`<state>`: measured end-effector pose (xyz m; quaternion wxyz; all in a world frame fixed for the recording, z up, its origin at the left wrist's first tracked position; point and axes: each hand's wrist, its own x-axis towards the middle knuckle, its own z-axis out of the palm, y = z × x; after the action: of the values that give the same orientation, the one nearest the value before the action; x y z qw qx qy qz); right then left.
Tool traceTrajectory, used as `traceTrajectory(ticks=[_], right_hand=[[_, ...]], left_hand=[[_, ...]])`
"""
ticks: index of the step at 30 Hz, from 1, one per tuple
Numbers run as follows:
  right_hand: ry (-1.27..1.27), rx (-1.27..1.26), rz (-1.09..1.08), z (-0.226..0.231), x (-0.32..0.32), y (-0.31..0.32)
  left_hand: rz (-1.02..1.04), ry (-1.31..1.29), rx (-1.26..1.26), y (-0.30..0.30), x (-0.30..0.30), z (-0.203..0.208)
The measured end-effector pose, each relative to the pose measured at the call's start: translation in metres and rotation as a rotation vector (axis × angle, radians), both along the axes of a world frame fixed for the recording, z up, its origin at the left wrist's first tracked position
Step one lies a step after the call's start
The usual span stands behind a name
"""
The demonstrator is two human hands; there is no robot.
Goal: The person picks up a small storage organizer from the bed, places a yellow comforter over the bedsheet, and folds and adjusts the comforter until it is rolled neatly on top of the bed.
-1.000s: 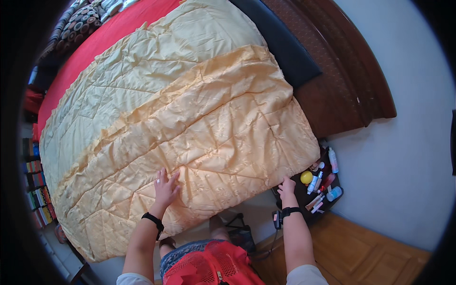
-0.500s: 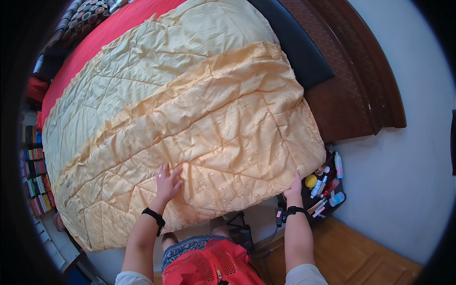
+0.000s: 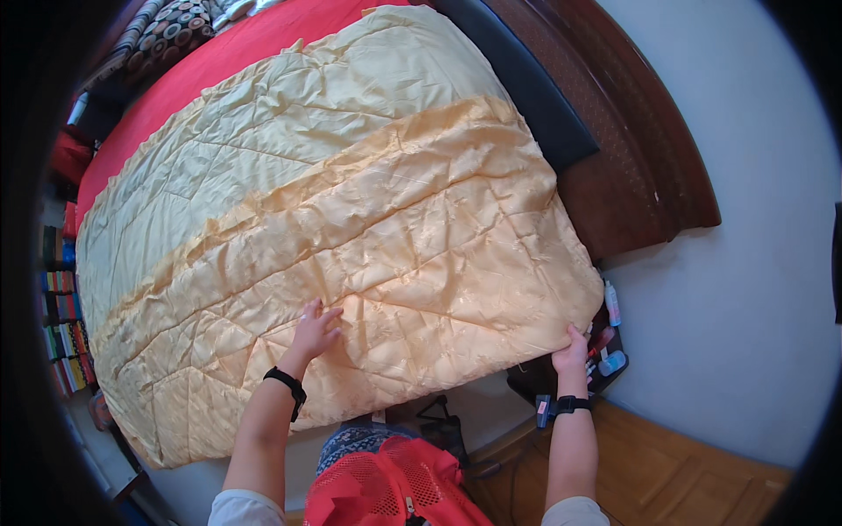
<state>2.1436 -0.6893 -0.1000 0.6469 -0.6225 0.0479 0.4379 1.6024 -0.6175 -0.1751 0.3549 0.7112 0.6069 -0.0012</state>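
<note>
A quilted comforter covers most of the bed. Its near part shows a shiny peach-gold side folded over the pale yellow side that lies beyond. My left hand rests on the peach side near the close edge, fingers spread and holding nothing. At the close right corner, my right hand grips the comforter's edge, thumb on top; the fingers underneath are hidden by cloth. A dark band sits on each wrist.
Red sheet shows along the far side. A black padded cushion and brown wooden headboard stand right. Bottles, among them a white one, crowd a dark bedside table. Books line the left.
My right hand has moved right and slightly nearer with the comforter's corner, which now hides more of the bedside table. My left hand stays in nearly the same spot on the cloth.
</note>
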Motion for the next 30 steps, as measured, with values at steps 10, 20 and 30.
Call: traceTrajectory(ticks=[10, 20, 30], right_hand=[[-0.006, -0.057, 0.141, 0.093, -0.039, 0.046], [-0.047, 0.079, 0.035, 0.131, -0.026, 0.051], [-0.104, -0.045, 0.580, 0.166, -0.003, 0.049]], left_hand=[[0.199, -0.197, -0.277, -0.096, -0.082, 0.031], [0.835, -0.098, -1.181, -0.243, -0.187, 0.029], [1.823, -0.908, -0.944, -0.365, -0.098, -0.028]])
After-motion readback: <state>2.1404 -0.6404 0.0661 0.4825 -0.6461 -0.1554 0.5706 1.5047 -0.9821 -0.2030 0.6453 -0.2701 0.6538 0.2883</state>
